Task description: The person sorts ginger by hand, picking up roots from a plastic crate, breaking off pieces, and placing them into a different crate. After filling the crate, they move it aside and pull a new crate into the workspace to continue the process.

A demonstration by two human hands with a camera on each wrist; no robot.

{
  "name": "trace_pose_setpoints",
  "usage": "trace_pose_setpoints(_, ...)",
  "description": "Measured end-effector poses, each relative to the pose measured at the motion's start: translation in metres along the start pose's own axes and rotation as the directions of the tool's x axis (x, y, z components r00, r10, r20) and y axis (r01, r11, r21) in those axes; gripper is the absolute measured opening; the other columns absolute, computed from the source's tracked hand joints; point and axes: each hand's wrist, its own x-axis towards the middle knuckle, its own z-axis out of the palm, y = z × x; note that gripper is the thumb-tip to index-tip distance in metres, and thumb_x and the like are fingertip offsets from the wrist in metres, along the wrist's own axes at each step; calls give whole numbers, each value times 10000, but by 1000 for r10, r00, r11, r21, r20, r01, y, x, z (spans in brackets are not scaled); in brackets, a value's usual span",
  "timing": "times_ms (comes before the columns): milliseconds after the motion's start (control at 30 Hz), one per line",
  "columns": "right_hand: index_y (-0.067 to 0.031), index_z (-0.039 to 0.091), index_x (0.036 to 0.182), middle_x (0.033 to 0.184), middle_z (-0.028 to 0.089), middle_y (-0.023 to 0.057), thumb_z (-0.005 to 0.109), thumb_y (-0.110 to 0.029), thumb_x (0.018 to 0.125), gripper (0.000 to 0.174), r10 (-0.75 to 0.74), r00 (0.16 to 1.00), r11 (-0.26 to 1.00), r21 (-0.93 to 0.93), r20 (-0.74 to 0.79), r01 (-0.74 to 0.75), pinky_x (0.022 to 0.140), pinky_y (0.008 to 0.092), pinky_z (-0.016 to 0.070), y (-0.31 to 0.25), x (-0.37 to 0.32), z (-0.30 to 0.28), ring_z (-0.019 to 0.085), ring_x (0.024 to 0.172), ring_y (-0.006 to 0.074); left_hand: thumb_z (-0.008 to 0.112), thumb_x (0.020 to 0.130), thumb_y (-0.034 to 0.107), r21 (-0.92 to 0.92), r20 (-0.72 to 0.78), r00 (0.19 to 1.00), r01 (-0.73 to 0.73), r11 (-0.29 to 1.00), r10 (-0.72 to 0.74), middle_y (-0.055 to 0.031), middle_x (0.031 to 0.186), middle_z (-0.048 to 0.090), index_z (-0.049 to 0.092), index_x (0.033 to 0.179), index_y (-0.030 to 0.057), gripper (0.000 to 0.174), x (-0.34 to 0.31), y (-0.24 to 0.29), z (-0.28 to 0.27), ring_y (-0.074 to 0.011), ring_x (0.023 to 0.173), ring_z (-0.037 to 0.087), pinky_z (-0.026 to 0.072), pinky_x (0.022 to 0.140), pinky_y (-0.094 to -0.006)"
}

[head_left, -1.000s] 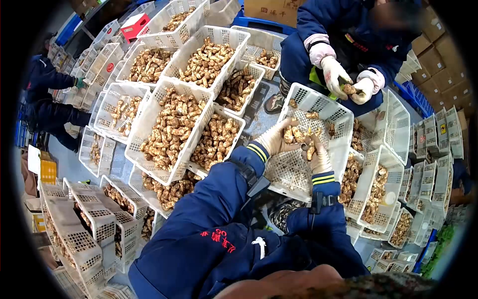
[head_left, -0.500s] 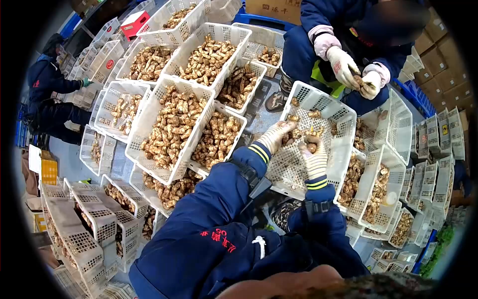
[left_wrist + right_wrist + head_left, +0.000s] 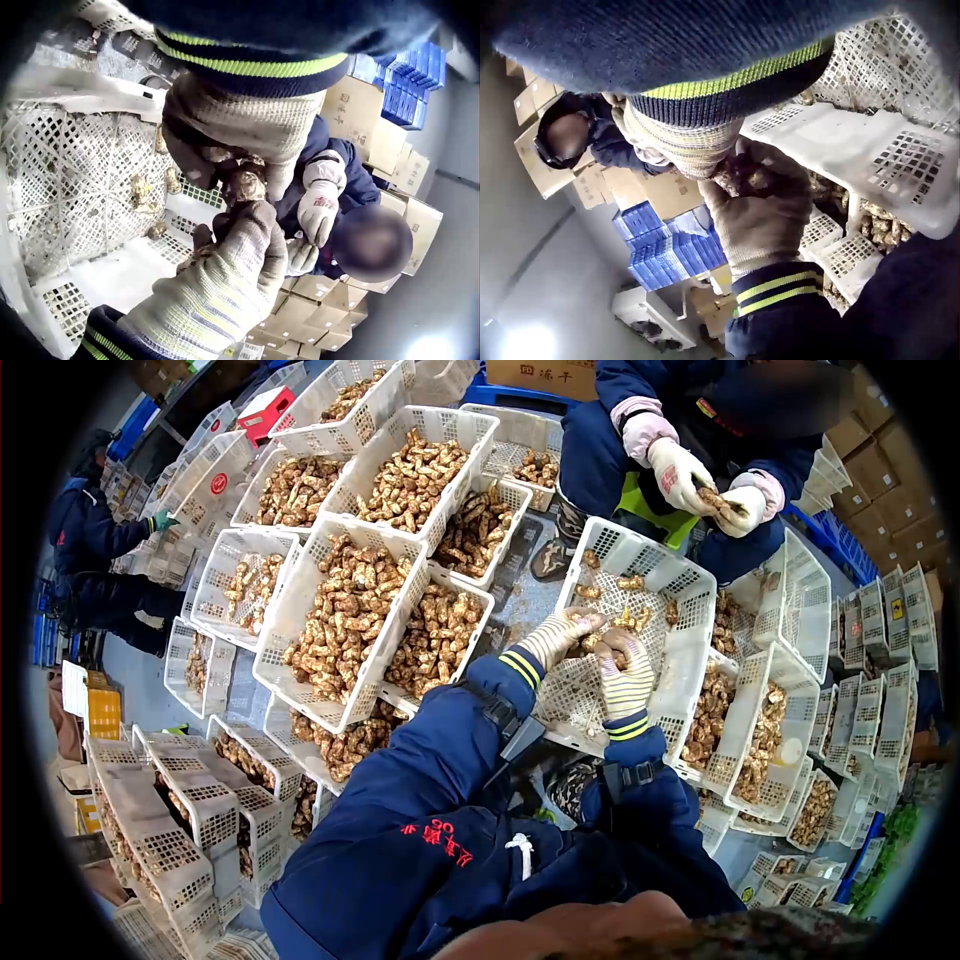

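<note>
In the head view my gloved left hand (image 3: pixel 552 638) and right hand (image 3: pixel 628 682) meet over a white perforated crate (image 3: pixel 684 670). Between them is a brown, cream-flecked mushroom (image 3: pixel 246 186), seen up close in the left wrist view. The left hand's curled fingers hold it from one side, with more mushroom pieces in that palm. From the other side, the right hand's thumb and fingers (image 3: pixel 251 229) pinch it. The gloves partly hide it in the right wrist view. Loose mushrooms (image 3: pixel 630 582) and yellowish pieces (image 3: pixel 632 620) lie on the crate floor beyond the hands.
Crates heaped with mushrooms (image 3: pixel 345 625) stand on the left, and more crates (image 3: pixel 765 740) on the right. Opposite sits another person in white gloves (image 3: pixel 680 475), handling a mushroom. A further person (image 3: pixel 95 550) stands at far left near stacked crates. Cardboard boxes (image 3: pixel 890 480) line the back right.
My hands, apart a second ago, have come together, the right one moving up and inward with its mushroom to the left. The person opposite has shifted their hands slightly.
</note>
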Motion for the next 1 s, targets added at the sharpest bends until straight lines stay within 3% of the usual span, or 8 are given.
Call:
trace_pose_setpoints(67,-3,633,972,977,632,92,706,-112,825,197,-90,996,993,-73,-10,89,761,271,503,-1,3,-4,596,864,148,728,804,390,35,2,999,38,999,-38,-30,1048,599,526,1229,78,564,1,0,-2,-120,859,577,509,750,-293)
trace_pose_setpoints(133,-23,628,959,951,635,58,667,-120,862,143,184,983,982,-41,12,-183,670,235,492,-1,3,-9,578,765,114,724,803,405,40,0,1000,12,999,-12,-18,1054,591,534,1225,91,559,3,0,-3,-111,875,568,499,760,-286)
trace_pose_setpoints(233,-37,556,1129,979,601,62,611,-395,888,435,557,831,737,464,-5,-491,659,277,505,1,13,-12,556,750,124,716,808,410,-33,-13,1000,14,999,-15,5,1041,585,551,1210,106,530,3,2,-5,-96,878,560,491,771,-283)
trace_pose_setpoints(433,-99,478,1197,1064,552,69,525,-556,883,556,657,734,337,804,171,-489,747,417,511,21,18,-17,566,890,228,692,833,347,-246,-15,1000,18,969,-23,17,978,620,591,1122,168,355,10,-2,-16,-116,901,597,508,843,-339)
trace_pose_setpoints(567,-89,447,1247,1117,544,83,539,-473,907,521,619,753,303,816,223,-492,808,439,493,14,18,-17,558,987,257,696,833,300,-274,-56,998,7,962,-23,9,977,620,607,1083,165,298,7,2,-12,-133,873,602,508,818,-350)
trace_pose_setpoints(767,-60,456,1321,1212,550,109,641,-196,875,501,531,842,632,616,97,-470,920,344,469,12,11,-23,539,1097,207,743,781,276,-135,-169,984,42,990,-64,-42,1013,606,587,1111,132,393,-2,12,-8,-185,981,545,407,885,-388)
trace_pose_setpoints(933,-39,507,1240,1113,582,103,648,-93,855,414,473,880,565,749,51,-347,783,321,548,-14,43,3,586,1001,214,750,775,168,-288,-205,968,-199,937,142,-71,964,635,553,1167,26,462,17,-8,-19,-165,905,597,509,765,-328)
trace_pose_setpoints(1000,-65,588,1103,1104,575,108,646,-210,854,295,43,998,971,236,-37,-33,822,363,540,-34,59,31,581,1025,263,713,799,102,-370,-134,976,-212,904,174,-110,1014,621,510,1172,21,432,27,-14,-25,-192,833,610,543,722,-332)
